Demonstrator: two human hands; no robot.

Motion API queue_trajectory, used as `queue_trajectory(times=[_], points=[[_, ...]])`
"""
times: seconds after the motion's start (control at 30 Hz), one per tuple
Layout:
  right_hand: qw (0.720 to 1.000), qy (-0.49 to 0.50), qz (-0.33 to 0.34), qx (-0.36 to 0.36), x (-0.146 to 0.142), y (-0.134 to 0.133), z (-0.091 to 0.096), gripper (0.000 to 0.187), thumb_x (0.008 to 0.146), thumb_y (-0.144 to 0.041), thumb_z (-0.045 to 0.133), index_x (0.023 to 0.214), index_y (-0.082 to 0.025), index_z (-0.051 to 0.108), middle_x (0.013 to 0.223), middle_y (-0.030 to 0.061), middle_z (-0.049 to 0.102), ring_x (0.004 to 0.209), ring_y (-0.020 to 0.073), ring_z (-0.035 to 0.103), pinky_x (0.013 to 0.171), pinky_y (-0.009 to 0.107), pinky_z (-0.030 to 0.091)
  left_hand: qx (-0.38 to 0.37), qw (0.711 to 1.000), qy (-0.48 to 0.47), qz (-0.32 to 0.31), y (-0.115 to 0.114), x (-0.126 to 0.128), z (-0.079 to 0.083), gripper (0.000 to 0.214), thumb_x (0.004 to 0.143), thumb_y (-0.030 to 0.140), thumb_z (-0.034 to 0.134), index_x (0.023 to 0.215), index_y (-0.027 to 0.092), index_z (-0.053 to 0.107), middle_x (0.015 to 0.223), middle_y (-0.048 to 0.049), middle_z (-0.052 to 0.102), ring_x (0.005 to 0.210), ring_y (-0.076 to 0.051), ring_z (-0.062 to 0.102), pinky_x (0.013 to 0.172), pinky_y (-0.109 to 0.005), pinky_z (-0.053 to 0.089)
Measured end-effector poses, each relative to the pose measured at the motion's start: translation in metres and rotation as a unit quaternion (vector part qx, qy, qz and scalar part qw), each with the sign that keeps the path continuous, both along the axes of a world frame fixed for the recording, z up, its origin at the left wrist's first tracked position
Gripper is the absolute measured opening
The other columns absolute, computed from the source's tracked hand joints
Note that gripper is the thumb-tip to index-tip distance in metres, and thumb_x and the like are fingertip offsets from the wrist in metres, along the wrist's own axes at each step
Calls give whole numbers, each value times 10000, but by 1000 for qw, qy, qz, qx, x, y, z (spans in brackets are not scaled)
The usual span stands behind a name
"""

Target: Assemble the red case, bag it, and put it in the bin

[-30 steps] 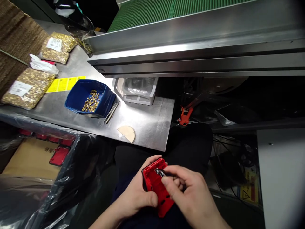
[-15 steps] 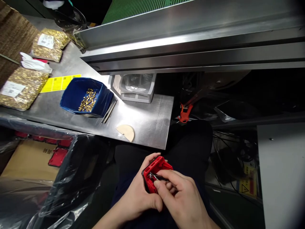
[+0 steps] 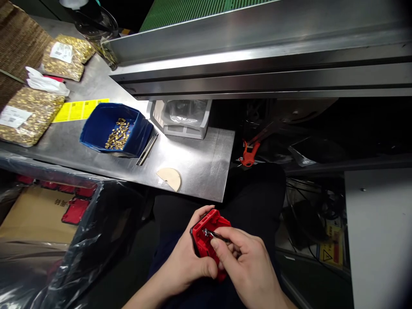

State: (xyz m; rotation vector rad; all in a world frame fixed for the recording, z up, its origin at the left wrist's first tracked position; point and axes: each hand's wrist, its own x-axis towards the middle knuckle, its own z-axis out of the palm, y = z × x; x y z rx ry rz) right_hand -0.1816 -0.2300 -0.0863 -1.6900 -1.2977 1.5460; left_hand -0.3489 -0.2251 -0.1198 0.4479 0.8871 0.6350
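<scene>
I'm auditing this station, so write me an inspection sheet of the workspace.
Surface: metal table, bare near its right corner.
Job's things: red part; slim dark item with a shiny end inside it.
Clutter: cream disc, yellow strip, blue bin holding gold-coloured pieces.
Hands: left hand holds the part; right hand pinches the item.
Cables: dark cables, lower right.
Surroundings: green ribbed surface at top.

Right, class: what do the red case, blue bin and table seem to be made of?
Red case: probably plastic, satin finish, with moulded-looking slots along its edge.
Blue bin: likely plastic, smooth, with a soft sheen on its walls.
Table: apparently smooth metal, perhaps steel, grey with bright reflections.
</scene>
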Motion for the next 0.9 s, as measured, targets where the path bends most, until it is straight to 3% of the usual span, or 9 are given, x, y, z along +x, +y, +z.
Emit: queue_trajectory(times=[0.2, 0.37, 0.7, 0.9], points=[[999, 1, 18, -28, -3, 1, 0, 201, 935, -317, 657, 1042, -231, 804, 928, 44, 795, 732, 177, 746, 649, 220, 573, 44, 998, 35, -14, -3, -2, -7, 1062, 627, 340, 1007, 1464, 325, 354, 1356, -108, 598, 1202, -327, 614, 944, -372, 515], [999, 10, 19, -37, -4, -1, -1, 189, 939, -320, 655, 1040, -251, 800, 929, 22, 797, 753, 171, 744, 678, 219, 558, 59, 997, 35, -19, -4, -3, -7, 1072, 632, 423, 998, 1467, 316, 336, 1387, -130, 572, 1192, -337, 614, 950, -394, 511], [1000, -5, -13, 3, -10, -8, -4, 178, 953, -315, 639, 1001, -246, 796, 831, 7, 758, 628, 132, 664, 577, 209, 502, 58, 998, 36, 5, -3, 1, -7, 1099, 601, 659, 926, 1473, 315, 351, 1380, -151, 583, 1187, -351, 617, 957, -410, 512], [998, -19, -57, 36, 4, -6, -7, 226, 982, -371, 618, 1078, -233, 769, 885, 29, 769, 635, 135, 689, 594, 215, 558, 49, 998, -5, 25, -5, -2, -11, 1067, 635, 628, 928, 1494, 312, 379, 1340, -133, 603, 1195, -363, 623, 1037, -467, 484]])
